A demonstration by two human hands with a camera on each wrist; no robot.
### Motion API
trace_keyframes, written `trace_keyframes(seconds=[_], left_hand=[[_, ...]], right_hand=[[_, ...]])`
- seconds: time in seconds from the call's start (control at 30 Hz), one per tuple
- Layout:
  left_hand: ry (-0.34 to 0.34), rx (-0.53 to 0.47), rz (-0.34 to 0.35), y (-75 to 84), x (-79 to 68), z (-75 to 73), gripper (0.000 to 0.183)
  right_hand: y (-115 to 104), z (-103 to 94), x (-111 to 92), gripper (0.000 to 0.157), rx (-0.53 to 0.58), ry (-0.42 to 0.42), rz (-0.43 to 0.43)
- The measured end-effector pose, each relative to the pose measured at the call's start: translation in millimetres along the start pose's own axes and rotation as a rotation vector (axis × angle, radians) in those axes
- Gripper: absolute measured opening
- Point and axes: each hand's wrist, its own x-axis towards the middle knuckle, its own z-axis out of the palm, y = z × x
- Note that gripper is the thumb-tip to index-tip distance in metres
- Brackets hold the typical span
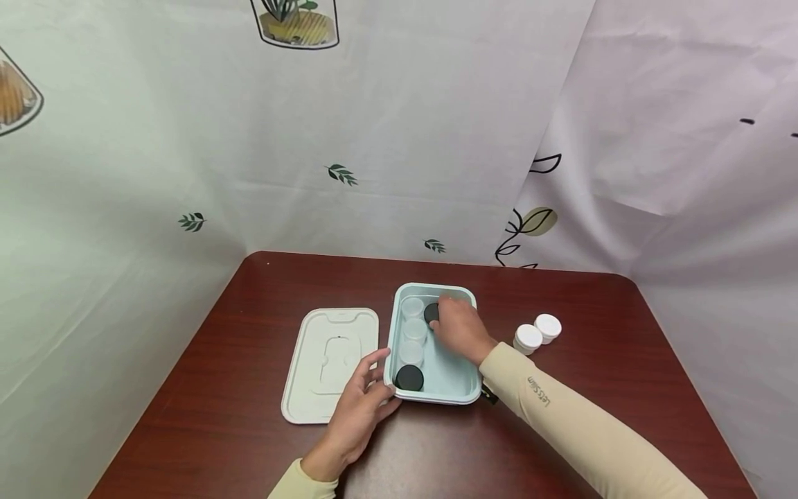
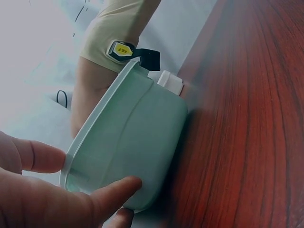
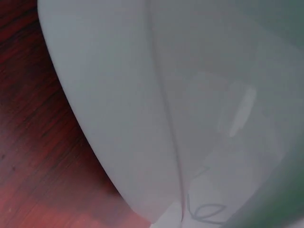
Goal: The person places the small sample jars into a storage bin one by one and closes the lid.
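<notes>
A pale blue-green plastic box (image 1: 451,378) stands uncovered on the table. Along its left side is a row of small jars with clear or whitish tops (image 1: 413,331), and a black-lidded jar (image 1: 409,378) sits in the near left corner. My right hand (image 1: 460,326) reaches inside and grips another black-lidded jar (image 1: 431,313) near the far end; the hand partly covers it. Outside, my left hand (image 1: 358,412) touches the box's near left corner, fairly straight fingers against rim and wall. The right wrist view shows only the box wall (image 3: 109,95) close up, blurred.
Left of the box lies a white rectangular lid (image 1: 312,374), flat on the dark red wooden table (image 1: 206,409). Two white-lidded jars (image 1: 528,337) stand side by side to the right, near my right forearm. Patterned white cloth (image 1: 399,125) hangs behind the table.
</notes>
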Motion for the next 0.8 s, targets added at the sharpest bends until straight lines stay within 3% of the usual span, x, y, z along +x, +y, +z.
trace_keyframes(seconds=[0.23,0.43,0.6,0.8], left_hand=[[0.013,0.019,0.005,0.6,-0.2,1.5,0.071],[0.015,0.02,-0.001,0.0,-0.7,1.3,0.071],[0.011,0.01,-0.005,-0.1,-1.0,0.3,0.071],[0.001,0.01,-0.007,-0.2,-1.0,-0.8,0.071]], right_hand=[[-1,1.8,0,0.029,-0.05,0.009,-0.021],[-1,-0.5,0,0.031,-0.039,-0.018,-0.006],[2,-3.7,0,0.031,0.012,0.011,0.0],[6,-9.4,-2,0.054,0.127,0.019,0.028]])
